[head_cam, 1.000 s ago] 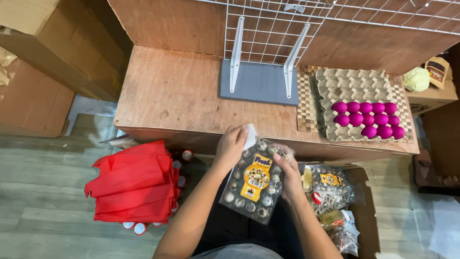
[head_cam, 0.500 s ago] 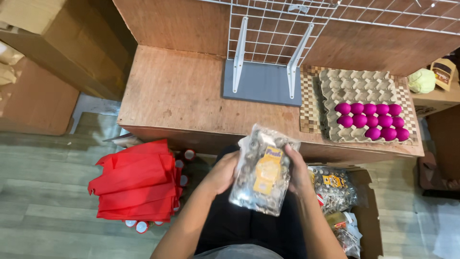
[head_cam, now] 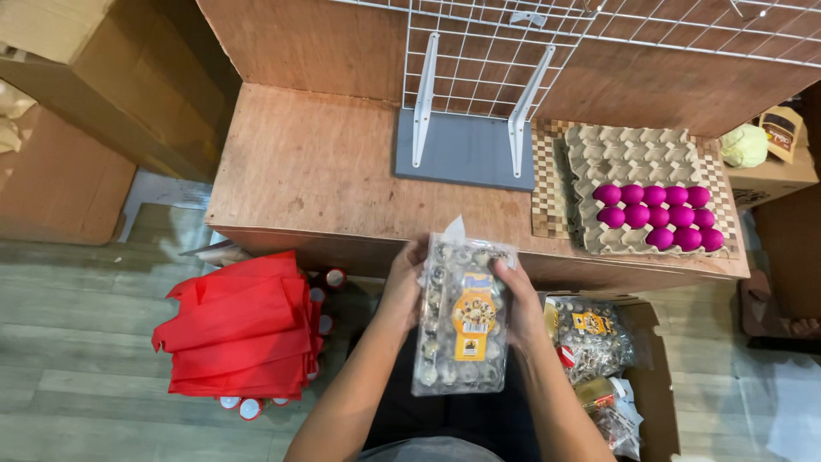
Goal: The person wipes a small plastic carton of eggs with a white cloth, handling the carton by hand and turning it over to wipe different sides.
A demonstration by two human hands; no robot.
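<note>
A clear plastic pack of small speckled eggs [head_cam: 462,321], with a yellow label on its lid, is held in mid-air just off the near edge of the wooden bench [head_cam: 325,180], above the person's lap. Its long axis runs near to far, tilted slightly so the far end leans right; that far end, where a white tab sticks up, points toward the bench, the near end toward the person's body. The left hand [head_cam: 404,287] clasps the pack's left long side, fingers curled around the edge; the right hand [head_cam: 523,301] grips the right long side the same way. Both hands are closed on the pack at about mid-length to the far half, neither nearer than the other.

On the bench beyond, a grey base with white brackets [head_cam: 463,145] holds a wire grid upright. To its right, a cardboard egg tray [head_cam: 633,154] on a checkered mat carries two rows of bright pink eggs [head_cam: 658,216]. Near right, below the bench, a carton holds more egg packs [head_cam: 590,338]. Near left, on the floor, lies a stack of folded red bags [head_cam: 244,329].
</note>
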